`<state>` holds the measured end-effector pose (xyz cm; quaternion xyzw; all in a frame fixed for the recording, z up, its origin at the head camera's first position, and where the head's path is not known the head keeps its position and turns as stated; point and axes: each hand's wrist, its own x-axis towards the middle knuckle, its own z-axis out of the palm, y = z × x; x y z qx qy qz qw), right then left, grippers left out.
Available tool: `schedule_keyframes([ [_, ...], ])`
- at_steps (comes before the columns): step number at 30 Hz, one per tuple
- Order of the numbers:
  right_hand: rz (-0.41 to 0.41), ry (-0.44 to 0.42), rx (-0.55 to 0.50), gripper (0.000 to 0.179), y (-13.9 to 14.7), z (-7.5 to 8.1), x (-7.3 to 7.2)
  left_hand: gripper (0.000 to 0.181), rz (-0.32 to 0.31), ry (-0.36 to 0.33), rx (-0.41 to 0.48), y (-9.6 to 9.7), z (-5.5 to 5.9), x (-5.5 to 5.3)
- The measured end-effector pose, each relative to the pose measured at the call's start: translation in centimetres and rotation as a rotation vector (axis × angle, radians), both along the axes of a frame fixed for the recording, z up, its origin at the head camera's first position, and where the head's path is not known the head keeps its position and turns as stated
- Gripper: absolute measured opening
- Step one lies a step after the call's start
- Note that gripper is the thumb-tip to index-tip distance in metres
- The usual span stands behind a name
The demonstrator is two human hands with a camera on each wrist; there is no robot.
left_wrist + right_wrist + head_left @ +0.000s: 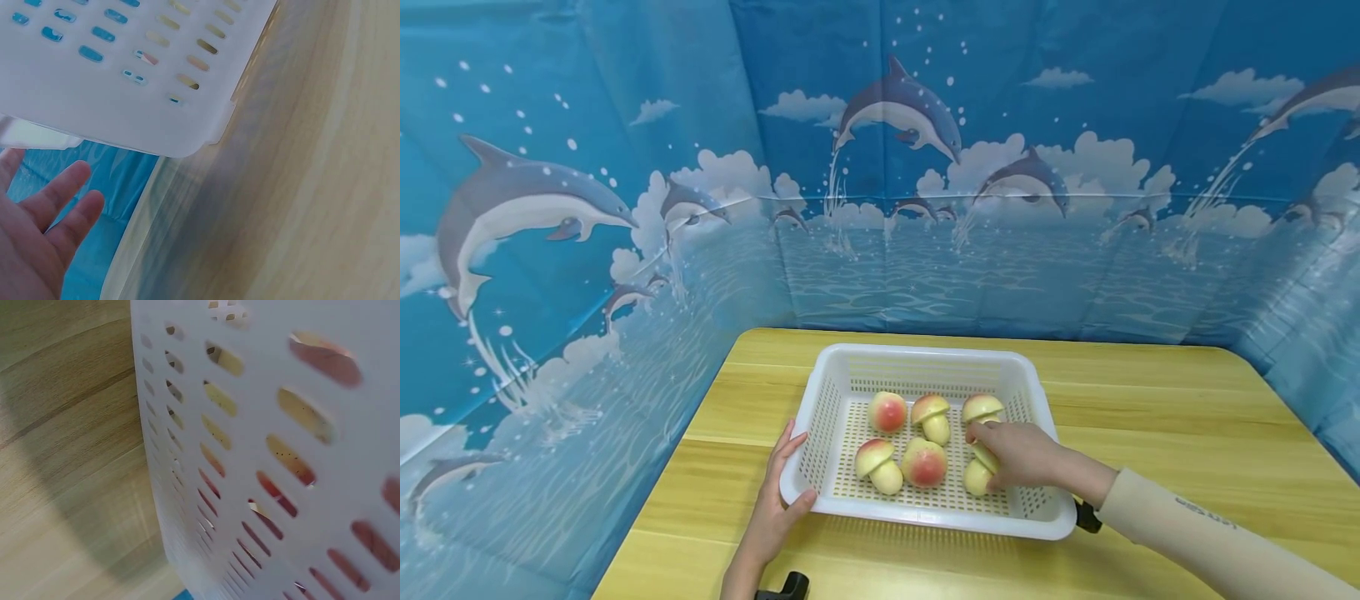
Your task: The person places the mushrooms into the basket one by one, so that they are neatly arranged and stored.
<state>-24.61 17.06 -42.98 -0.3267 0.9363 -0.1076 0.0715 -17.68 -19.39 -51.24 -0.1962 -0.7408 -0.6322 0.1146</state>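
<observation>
A white perforated plastic basket (917,518) holds several yellow mushroom-shaped pieces with red-blushed caps. My right hand (1021,454) reaches over the basket's right side and grips the near-right mushroom-shaped piece (977,477), covering part of it. Just beyond that hand lies another mushroom-shaped piece (982,407). At the left rim, my left hand (775,504) rests its spread fingers and thumb against the basket. Its fingers look extended in the left wrist view. The basket's slotted wall (250,456) fills much of the right wrist view and hides the right hand's grip.
The basket stands on a yellow wood-grain table (1180,433). Behind and to the left hangs a blue curtain (880,275) printed with dolphins. Inside the basket, other pieces lie in the middle and left, including a mushroom-shaped piece (880,467) near the left front.
</observation>
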Motion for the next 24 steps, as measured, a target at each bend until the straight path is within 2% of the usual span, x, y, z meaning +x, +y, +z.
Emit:
schedule_keyframes([
  [10, -0.01, 0.06, -0.013, 0.06, 0.5, 0.1, 0.6, 0.07, -0.005, -0.004, -0.005, 0.1, -0.1, -0.3],
  [18, -0.031, 0.109, -0.119, 0.06, 1.8, 2.3, 1.8, 0.071, -0.016, 0.002, 0.009, 0.0, -0.4, -0.5],
  [21, -0.047, 0.177, -0.178, 0.054, 2.4, 2.5, 2.1, 0.07, 0.012, 0.012, 0.009, -0.1, -0.4, -0.2],
  [24, -0.051, 0.265, -0.231, 0.054, 2.9, 2.5, 2.4, 0.068, 0.092, 0.065, -0.042, -0.2, 0.5, 0.2],
])
